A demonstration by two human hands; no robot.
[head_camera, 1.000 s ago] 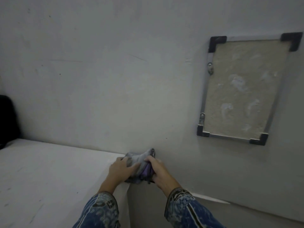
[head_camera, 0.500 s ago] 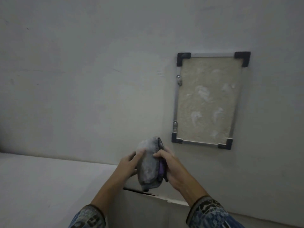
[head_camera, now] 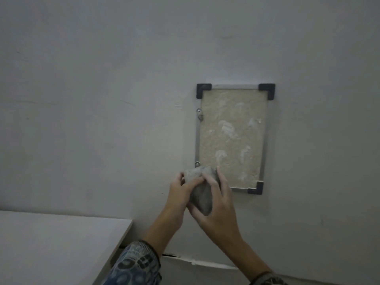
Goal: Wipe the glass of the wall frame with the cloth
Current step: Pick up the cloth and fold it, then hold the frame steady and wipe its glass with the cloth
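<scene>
A rectangular wall frame [head_camera: 265, 138] with a thin metal rim and black corner pieces hangs on the wall right of centre. Its glass [head_camera: 232, 136] looks beige and carries several white smears. A bunched grey cloth [head_camera: 200, 194] is held in both hands just in front of the frame's lower left corner, hiding that corner. My left hand [head_camera: 177, 192] grips the cloth from the left. My right hand [head_camera: 216, 212] wraps it from the right and below, fingers pointing up along the glass edge.
A pale plain wall [head_camera: 102, 99] fills most of the view. A white tabletop [head_camera: 51, 243] reaches in at the lower left, its corner near my left forearm. A cracked strip runs along the wall base [head_camera: 205, 263] below my arms.
Both hands have lifted the cloth from the tabletop corner up to the frame's lower left corner. The view has swung so the frame sits nearer the centre.
</scene>
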